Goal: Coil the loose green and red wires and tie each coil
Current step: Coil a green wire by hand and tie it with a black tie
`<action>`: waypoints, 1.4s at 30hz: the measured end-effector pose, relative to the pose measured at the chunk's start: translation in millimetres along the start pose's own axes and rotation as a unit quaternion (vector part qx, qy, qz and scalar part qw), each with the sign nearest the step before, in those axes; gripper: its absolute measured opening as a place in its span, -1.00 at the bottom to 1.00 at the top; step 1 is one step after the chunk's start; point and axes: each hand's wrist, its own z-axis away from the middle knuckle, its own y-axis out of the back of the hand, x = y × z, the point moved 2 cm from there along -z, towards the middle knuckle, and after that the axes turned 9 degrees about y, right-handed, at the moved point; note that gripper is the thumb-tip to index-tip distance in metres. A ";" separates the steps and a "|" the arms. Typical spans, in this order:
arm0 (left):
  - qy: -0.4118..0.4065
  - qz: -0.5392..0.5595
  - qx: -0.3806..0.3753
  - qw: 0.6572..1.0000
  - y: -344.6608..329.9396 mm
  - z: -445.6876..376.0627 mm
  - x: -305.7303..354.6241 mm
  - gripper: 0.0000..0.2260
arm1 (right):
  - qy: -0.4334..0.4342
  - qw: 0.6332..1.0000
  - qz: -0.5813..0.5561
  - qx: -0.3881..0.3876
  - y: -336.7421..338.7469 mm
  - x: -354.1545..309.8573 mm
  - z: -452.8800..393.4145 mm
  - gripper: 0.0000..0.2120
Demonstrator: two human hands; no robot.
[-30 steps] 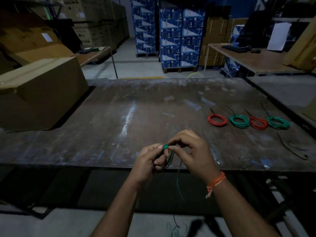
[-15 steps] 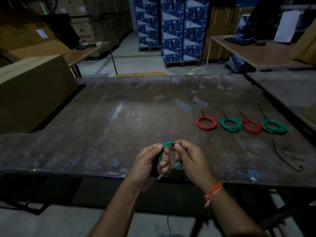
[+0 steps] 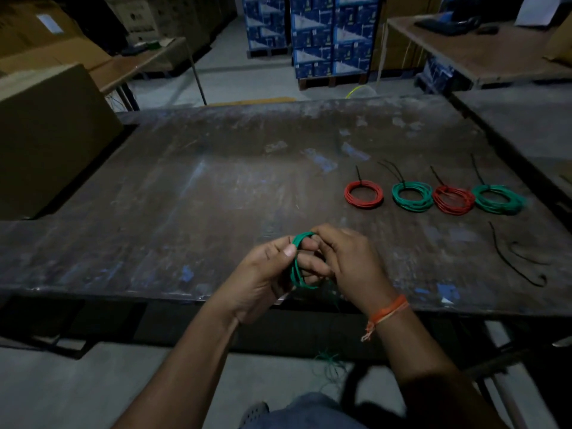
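Centre of the frame, low, above the near table (image 3: 154,230) edge: your left hand (image 3: 263,280) pinches the green coil (image 3: 296,267) with thumb on top; your right hand (image 3: 349,264) has fingers curled through the loop. Keep the turns stacked under the thumb while feeding the slack. The coil stands on edge, its long axis running top to bottom of the frame, the tail trailing toward the floor.

The middle and left of my counter (image 3: 216,196) lie open out to the cardboard box (image 3: 52,140) at far left. On the right, four tied coils (image 3: 433,196) and loose black ties (image 3: 520,261) block the way.
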 end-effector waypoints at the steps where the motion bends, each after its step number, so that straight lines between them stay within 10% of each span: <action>1: -0.001 -0.005 -0.007 1.000 1.2 -1.6 -0.3 -0.74 | -0.013 1.000 -0.017 0.001 -1.2 1.6 0.5 -0.78; 9: 0.017 -0.046 0.014 0.999 15.2 -8.9 -2.6 -0.82 | -0.040 0.992 -0.109 0.047 -15.9 7.8 0.4 -0.83; 23: 0.120 0.262 -0.070 0.955 -2.3 -35.7 -18.4 -0.70 | -0.030 0.995 -0.063 0.068 -1.0 16.3 13.9 -0.78; 42: 0.099 0.194 -0.039 0.975 -25.9 -41.6 -39.0 -0.80 | -0.092 0.990 -0.058 0.089 17.1 18.0 48.4 -0.81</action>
